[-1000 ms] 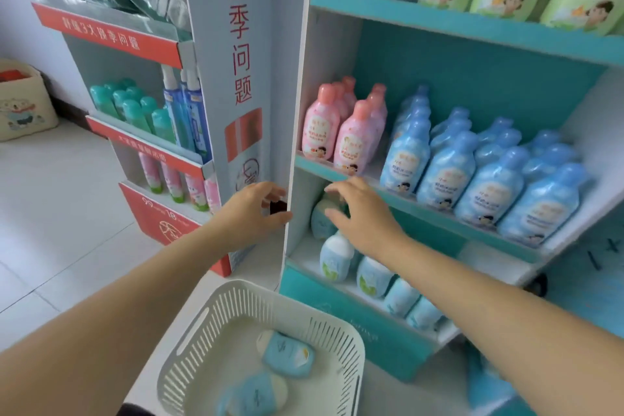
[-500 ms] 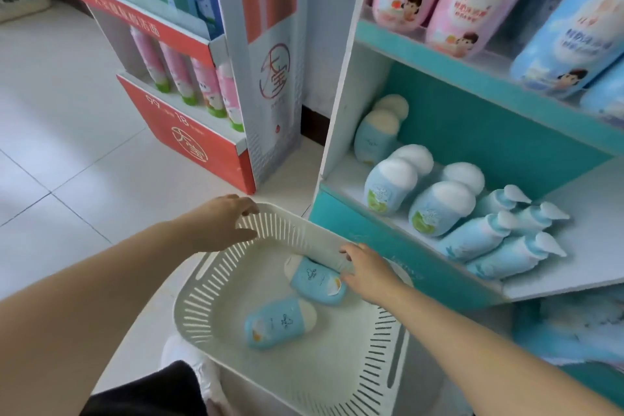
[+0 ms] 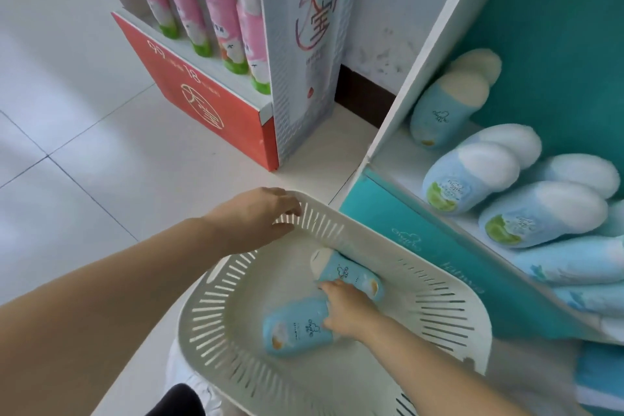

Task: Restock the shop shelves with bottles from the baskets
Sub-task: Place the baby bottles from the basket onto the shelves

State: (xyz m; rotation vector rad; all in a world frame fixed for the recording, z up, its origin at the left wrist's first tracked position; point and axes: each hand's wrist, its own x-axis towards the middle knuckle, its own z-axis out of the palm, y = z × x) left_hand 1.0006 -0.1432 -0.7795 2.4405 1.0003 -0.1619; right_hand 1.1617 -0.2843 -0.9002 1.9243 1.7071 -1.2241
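Note:
A cream slotted basket (image 3: 216,321) sits on the floor below me with two light-blue bottles lying in it. My left hand (image 3: 256,216) grips the basket's far left rim. My right hand (image 3: 347,311) reaches inside and closes over the white-cap end of the nearer blue bottle (image 3: 293,328). The second blue bottle (image 3: 351,272) lies just beyond my fingers against the basket's far wall. The teal bottom shelf (image 3: 398,149) at right holds several matching blue bottles with white caps (image 3: 469,176).
A red and white display stand (image 3: 202,94) with pink bottles (image 3: 216,10) stands at upper left on white floor tiles. A tall white printed panel (image 3: 310,44) rises between it and the teal shelf. My white shoe (image 3: 189,382) is under the basket's near edge.
My hands came down from the shelf edge to the basket. The left hand took the rim, and the right hand moved from the far bottle onto the nearer one. My view tilted downward.

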